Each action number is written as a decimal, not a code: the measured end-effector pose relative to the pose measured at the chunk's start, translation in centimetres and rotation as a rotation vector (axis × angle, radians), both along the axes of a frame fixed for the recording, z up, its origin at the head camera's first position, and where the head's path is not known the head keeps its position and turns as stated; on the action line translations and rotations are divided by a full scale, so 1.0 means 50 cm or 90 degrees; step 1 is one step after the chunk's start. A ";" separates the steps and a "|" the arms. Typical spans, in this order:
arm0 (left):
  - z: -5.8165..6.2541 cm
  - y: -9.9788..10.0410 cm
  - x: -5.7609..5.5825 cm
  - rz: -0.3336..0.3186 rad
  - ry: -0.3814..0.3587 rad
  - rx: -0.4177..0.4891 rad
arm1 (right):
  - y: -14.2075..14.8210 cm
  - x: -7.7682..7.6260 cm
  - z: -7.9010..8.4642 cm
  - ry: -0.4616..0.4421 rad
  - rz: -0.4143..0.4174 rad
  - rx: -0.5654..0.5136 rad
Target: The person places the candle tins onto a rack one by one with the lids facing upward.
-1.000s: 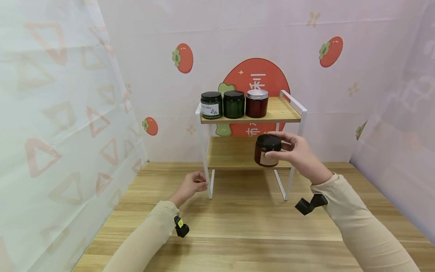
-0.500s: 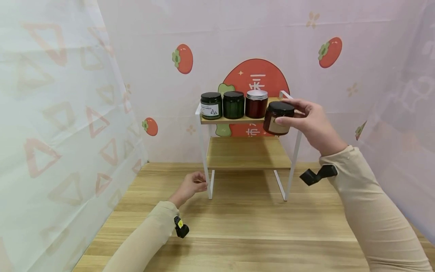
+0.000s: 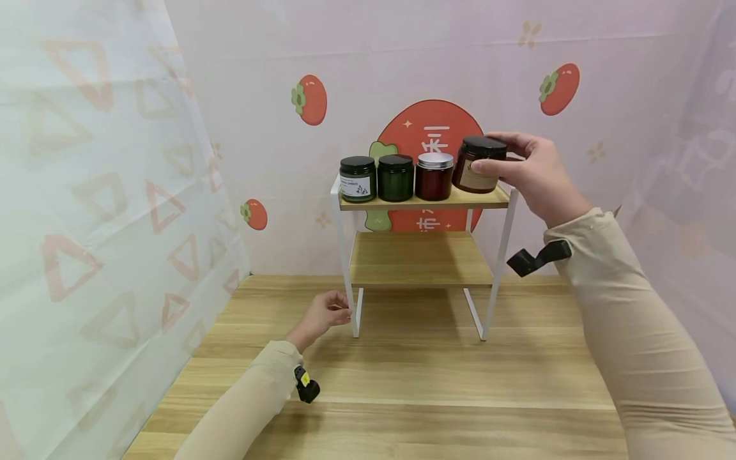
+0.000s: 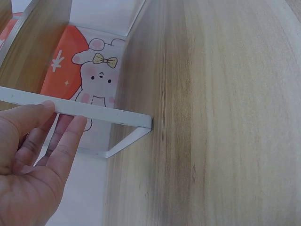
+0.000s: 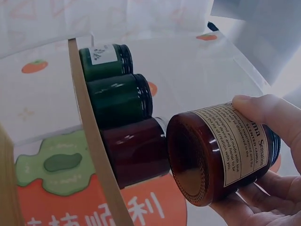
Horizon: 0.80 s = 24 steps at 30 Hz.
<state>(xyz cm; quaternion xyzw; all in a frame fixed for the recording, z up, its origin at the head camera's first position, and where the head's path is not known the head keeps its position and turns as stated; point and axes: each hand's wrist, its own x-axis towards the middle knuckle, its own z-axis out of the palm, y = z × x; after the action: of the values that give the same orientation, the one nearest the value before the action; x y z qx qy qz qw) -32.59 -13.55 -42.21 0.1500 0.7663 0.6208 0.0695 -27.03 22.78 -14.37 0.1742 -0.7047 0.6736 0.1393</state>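
Note:
My right hand grips a brown scented-candle jar with a black lid and a tan label. In the head view the jar is slightly tilted over the right end of the top shelf; its bare underside shows in the right wrist view. Left of it on that shelf stand a dark red jar with a silver lid, a plain green jar and a labelled green jar, both black-lidded. Low on the left, my left hand pinches the rack's white front leg between thumb and fingers.
A lower wooden shelf spans the rack beneath the jars. The rack stands on a wood-grain table. Printed cloth hangs behind and along both sides.
The right hand has raised the brown candle jar from in front of the lower shelf, up and rightward, to above the top shelf's right end. My left hand stays on the leg.

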 end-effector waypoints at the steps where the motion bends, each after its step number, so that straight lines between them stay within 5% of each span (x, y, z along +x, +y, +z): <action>1: 0.000 0.000 0.000 -0.001 0.000 -0.002 | 0.001 -0.004 0.003 0.002 -0.001 -0.006; 15: 0.000 0.001 0.000 0.006 -0.007 0.006 | 0.012 -0.058 0.041 -0.010 -0.045 0.003; 24: -0.001 -0.001 -0.003 0.001 0.004 0.004 | 0.016 -0.089 0.041 -0.021 -0.091 0.075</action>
<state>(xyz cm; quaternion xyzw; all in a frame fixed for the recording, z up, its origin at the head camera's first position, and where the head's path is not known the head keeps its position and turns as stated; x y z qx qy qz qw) -32.74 -13.58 -42.27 0.1511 0.7647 0.6229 0.0661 -31.47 23.57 -12.33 0.1205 -0.7557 0.6222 0.1650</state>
